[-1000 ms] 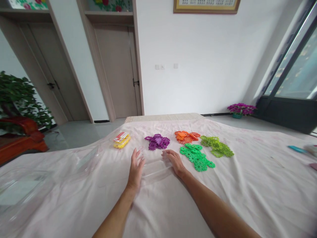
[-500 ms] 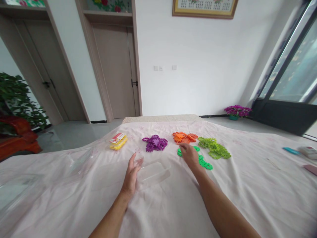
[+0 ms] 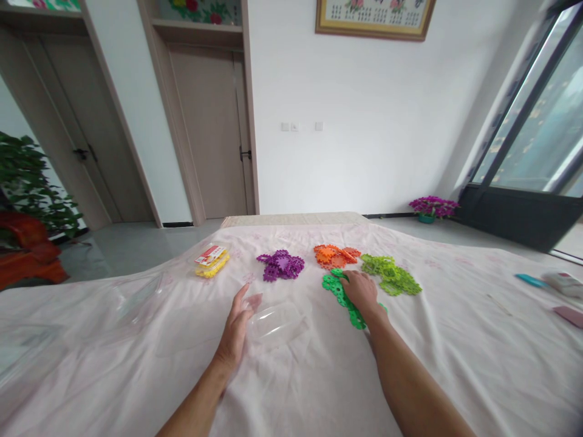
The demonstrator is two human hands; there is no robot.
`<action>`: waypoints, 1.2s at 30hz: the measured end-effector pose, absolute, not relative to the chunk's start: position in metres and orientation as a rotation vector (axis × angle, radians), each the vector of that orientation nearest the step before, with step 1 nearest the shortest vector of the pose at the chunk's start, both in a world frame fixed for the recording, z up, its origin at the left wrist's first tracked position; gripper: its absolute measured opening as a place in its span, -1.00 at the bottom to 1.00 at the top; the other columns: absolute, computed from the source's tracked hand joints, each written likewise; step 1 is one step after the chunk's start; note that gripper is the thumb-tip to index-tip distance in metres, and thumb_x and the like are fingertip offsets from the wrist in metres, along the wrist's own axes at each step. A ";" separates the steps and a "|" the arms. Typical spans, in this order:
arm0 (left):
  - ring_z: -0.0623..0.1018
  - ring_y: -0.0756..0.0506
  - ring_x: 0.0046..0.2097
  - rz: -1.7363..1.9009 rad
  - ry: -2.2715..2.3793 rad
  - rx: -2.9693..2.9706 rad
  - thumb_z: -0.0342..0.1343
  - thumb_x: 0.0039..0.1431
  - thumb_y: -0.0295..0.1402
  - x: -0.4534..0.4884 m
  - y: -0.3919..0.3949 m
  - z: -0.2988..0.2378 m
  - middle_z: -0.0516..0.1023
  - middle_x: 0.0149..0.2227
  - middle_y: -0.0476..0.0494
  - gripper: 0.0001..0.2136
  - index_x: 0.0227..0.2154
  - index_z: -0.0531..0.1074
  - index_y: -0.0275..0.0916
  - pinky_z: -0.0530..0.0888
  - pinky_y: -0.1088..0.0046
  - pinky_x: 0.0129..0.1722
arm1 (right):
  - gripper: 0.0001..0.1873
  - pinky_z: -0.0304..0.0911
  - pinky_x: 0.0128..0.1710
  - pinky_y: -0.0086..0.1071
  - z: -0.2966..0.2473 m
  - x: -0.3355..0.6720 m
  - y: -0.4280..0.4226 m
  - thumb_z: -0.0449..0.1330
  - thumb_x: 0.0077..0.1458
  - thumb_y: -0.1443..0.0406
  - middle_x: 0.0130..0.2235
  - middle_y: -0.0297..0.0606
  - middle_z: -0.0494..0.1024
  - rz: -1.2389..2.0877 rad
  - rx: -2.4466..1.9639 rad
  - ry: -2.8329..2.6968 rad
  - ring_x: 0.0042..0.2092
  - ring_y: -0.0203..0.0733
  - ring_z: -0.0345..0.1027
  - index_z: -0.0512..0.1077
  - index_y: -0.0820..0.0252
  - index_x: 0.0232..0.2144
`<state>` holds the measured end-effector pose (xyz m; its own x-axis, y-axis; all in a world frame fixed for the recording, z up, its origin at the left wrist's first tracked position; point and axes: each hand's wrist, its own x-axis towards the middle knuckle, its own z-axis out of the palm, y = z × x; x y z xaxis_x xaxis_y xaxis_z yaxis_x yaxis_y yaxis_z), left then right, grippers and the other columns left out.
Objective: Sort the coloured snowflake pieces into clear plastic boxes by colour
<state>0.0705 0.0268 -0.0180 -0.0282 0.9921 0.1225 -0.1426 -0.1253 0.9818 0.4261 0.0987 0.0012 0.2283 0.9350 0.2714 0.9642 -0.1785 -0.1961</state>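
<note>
My left hand point(image 3: 235, 326) grips the left end of a clear plastic box point(image 3: 277, 323), thumb and fingers around its side. The box is tilted on the cloth. My right hand point(image 3: 362, 292) reaches over green snowflake-shaped plastic pieces point(image 3: 337, 286), its fingers curled down onto them and its fingertips partly hidden. Just beyond it lie orange pieces point(image 3: 334, 256). Lime-green pieces point(image 3: 394, 277) spread to its right, and a purple heap point(image 3: 281, 265) sits between the two hands, farther back.
A clear box of yellow pieces with a red-and-white label point(image 3: 212, 260) stands at back left. Transparent containers point(image 3: 27, 346) lie at far left. On the right are a blue object point(image 3: 531, 280), a white object point(image 3: 563, 283) and a pinkish flat item point(image 3: 568, 315). A pale patterned cloth point(image 3: 182, 376) covers the surface.
My right hand has moved right and slightly nearer across the green pieces, uncovering those on the left. The clear box has tipped, and my left hand remains on its end.
</note>
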 end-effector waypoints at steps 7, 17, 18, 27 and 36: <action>0.46 -0.12 0.14 1.378 1.080 1.205 -0.06 0.12 -0.34 0.071 0.027 -0.017 0.51 0.06 -0.19 -0.40 0.28 0.10 -0.14 0.30 0.25 0.20 | -0.60 0.09 -0.04 -0.21 0.002 0.425 0.096 -0.09 0.29 0.22 -0.12 -0.14 0.61 -0.241 -2.163 -1.777 0.00 -0.01 0.36 0.54 0.02 -0.12; 0.48 -0.12 0.11 1.408 1.069 1.160 -0.07 0.12 -0.36 0.072 0.027 -0.017 0.52 0.03 -0.17 -0.42 0.25 0.14 -0.11 0.30 0.23 0.20 | -0.56 0.13 -0.06 -0.25 0.012 0.414 0.092 -0.11 0.29 0.15 -0.17 -0.13 0.59 -0.147 -1.884 -1.494 -0.09 -0.05 0.37 0.51 0.09 -0.06; 0.49 -0.12 0.11 1.411 1.066 1.152 -0.07 0.12 -0.36 0.072 0.027 -0.017 0.53 0.03 -0.17 -0.42 0.25 0.14 -0.12 0.30 0.23 0.20 | -0.56 0.15 -0.07 -0.26 0.013 0.411 0.093 -0.11 0.28 0.14 -0.17 -0.14 0.58 -0.077 -1.802 -1.468 -0.10 -0.06 0.38 0.51 0.10 -0.07; 0.45 -0.11 0.15 1.403 1.112 1.197 -0.07 0.16 -0.35 0.072 0.026 -0.013 0.48 0.11 -0.13 -0.45 0.24 0.16 -0.11 0.27 0.25 0.22 | -0.59 0.25 -0.27 -0.31 0.032 0.315 0.070 0.04 0.22 0.04 -0.34 -0.25 0.56 0.664 -1.048 -1.503 -0.33 -0.16 0.37 0.54 0.14 -0.14; 0.46 -0.18 0.13 1.443 1.009 1.124 0.01 0.14 -0.31 0.073 0.024 -0.013 0.52 0.03 -0.22 -0.44 0.23 0.17 -0.18 0.25 0.16 0.21 | -0.65 0.17 0.01 -0.23 0.027 0.336 0.075 -0.01 0.25 0.23 -0.10 -0.14 0.59 0.241 -1.555 -1.754 -0.03 -0.05 0.37 0.53 0.16 -0.10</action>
<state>0.0729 0.0242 -0.0132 -0.0624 0.9887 0.1361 -0.2113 -0.1463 0.9664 0.3362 0.0751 0.0268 0.0360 0.9109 0.4111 0.7662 0.2389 -0.5966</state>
